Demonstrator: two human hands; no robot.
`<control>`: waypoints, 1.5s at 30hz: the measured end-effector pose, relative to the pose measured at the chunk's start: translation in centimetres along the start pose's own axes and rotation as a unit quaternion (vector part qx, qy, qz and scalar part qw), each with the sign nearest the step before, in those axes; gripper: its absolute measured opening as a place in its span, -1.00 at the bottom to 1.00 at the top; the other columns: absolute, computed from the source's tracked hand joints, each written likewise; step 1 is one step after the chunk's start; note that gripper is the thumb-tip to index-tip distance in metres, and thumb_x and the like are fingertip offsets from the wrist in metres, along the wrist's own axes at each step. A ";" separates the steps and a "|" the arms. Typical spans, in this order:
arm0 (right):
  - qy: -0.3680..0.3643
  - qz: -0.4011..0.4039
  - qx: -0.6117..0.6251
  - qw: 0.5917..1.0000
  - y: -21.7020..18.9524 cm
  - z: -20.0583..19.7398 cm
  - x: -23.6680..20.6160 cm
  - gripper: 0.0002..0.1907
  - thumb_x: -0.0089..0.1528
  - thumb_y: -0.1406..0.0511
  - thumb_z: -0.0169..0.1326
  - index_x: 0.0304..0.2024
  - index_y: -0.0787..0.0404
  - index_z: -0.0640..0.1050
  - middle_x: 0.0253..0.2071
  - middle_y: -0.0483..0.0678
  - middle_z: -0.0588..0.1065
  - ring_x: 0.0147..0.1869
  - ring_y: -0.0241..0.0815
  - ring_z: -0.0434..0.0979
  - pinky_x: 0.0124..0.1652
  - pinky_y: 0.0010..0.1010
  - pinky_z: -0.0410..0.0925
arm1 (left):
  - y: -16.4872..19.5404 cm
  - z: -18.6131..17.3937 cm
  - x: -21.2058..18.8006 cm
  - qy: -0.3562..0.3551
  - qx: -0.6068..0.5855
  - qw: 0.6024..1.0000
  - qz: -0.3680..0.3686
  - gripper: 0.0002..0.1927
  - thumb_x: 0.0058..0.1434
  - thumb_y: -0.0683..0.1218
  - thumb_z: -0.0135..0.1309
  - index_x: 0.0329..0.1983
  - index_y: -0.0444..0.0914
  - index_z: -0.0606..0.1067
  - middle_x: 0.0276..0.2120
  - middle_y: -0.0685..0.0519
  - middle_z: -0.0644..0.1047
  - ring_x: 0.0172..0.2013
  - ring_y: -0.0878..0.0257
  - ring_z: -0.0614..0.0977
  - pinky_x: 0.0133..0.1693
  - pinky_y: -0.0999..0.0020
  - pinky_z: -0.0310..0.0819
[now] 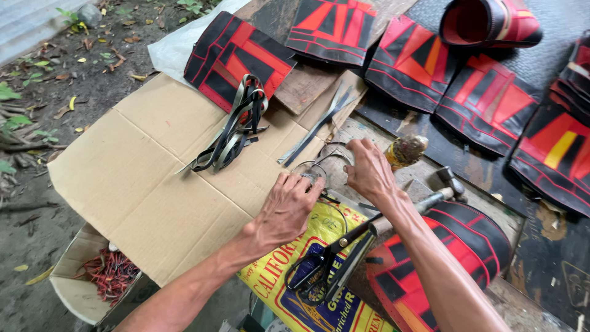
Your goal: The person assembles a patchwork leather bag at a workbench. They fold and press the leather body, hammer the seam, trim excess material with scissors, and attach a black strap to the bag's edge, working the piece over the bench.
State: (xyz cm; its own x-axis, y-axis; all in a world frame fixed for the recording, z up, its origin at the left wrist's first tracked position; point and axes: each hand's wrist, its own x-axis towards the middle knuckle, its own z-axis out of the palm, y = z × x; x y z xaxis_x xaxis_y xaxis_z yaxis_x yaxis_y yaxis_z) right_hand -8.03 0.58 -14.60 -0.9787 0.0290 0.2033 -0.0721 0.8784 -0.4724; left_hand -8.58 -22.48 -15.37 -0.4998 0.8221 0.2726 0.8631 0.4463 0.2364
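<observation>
Both hands on thin grey wire ring [314,167] at flattened brown cardboard sheet [153,184] edge: left hand [287,206] pinches it, right hand [367,169] fingers closed on it. Several finished red-black woven panels [236,58] lie nr; loose dark strip bundle [236,126] unused.

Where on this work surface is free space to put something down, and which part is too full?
The flattened cardboard is bare left of the strap bundle. Crowded: around the left hand and right hand, with scissors, hammer and red-black panels.

Thin grey metal wire ring [313,167]: round loop, lying flat at the cardboard sheet's edge, pinched between both hands' fingertips.
</observation>
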 end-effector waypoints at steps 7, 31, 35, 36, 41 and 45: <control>-0.023 -0.086 -0.117 0.989 2.0 3.7 2.5 -0.63 -0.03 0.55 0.12 -0.20 0.17 0.65 0.03 0.15 0.40 0.12 0.14 0.38 0.10 -0.13 0.35 | 0.3 -1.8 -0.8 -0.046 -0.029 0.998 -0.012 -0.31 -0.06 -0.20 0.21 0.21 -0.41 0.39 -0.23 -0.17 0.52 -0.10 -0.06 0.53 -0.01 0.03 0.31; 0.068 0.050 0.150 0.985 3.3 3.3 3.4 -0.69 0.32 0.44 0.02 0.09 0.16 0.59 -0.20 -0.04 0.48 -0.09 -0.13 0.49 -0.07 -0.30 0.41 | -8.3 6.8 10.8 0.032 -0.270 0.928 -0.253 -0.80 0.30 -0.15 0.01 -0.25 -0.26 0.64 -0.50 -0.04 0.65 -0.59 0.13 0.62 -0.49 0.19 0.55; 0.028 0.079 0.048 0.995 4.1 4.3 2.9 -0.79 0.23 0.41 0.11 -0.08 0.28 0.61 -0.17 0.08 0.49 -0.09 0.00 0.50 -0.11 -0.20 0.43 | -10.5 5.6 9.1 0.078 -0.162 0.950 -0.254 -0.83 0.27 -0.14 0.07 -0.26 -0.27 0.65 -0.51 -0.07 0.62 -0.55 0.11 0.65 -0.43 0.19 0.57; 0.043 0.041 0.024 0.998 4.4 4.6 2.6 -0.75 0.15 0.40 0.18 -0.10 0.31 0.61 -0.19 0.13 0.49 -0.10 0.06 0.49 -0.12 -0.14 0.41 | -10.5 5.3 8.7 0.111 -0.148 0.952 -0.244 -0.84 0.25 -0.14 0.09 -0.25 -0.27 0.65 -0.50 -0.09 0.61 -0.52 0.10 0.65 -0.40 0.18 0.56; 0.044 -0.004 -0.028 0.999 5.7 6.1 2.1 -0.59 -0.05 0.41 0.22 -0.13 0.42 0.58 -0.24 0.23 0.50 -0.21 0.19 0.50 -0.15 0.03 0.43 | -8.7 4.4 8.1 0.076 -0.139 0.957 -0.245 -0.80 0.17 -0.07 0.21 -0.23 -0.31 0.62 -0.36 -0.12 0.61 -0.41 0.02 0.66 -0.35 0.09 0.53; -0.063 0.144 -0.012 0.987 6.1 6.2 1.8 -0.87 0.16 0.51 0.06 -0.27 0.38 0.60 -0.20 0.19 0.55 -0.19 0.04 0.58 -0.20 -0.19 0.52 | -8.3 3.9 8.3 0.065 -0.052 0.966 -0.245 -0.84 0.17 -0.17 0.18 -0.24 -0.38 0.57 -0.20 -0.17 0.52 -0.34 -0.01 0.64 -0.34 0.08 0.53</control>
State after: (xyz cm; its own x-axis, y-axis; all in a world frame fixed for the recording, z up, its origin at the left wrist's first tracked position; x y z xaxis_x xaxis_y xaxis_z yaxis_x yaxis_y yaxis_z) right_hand -11.39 3.04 -22.48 -0.9740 0.2221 -0.0453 0.2166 0.8533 -0.4742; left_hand -19.57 -17.97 -18.72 -0.8571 0.4671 0.2171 0.5121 0.7276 0.4564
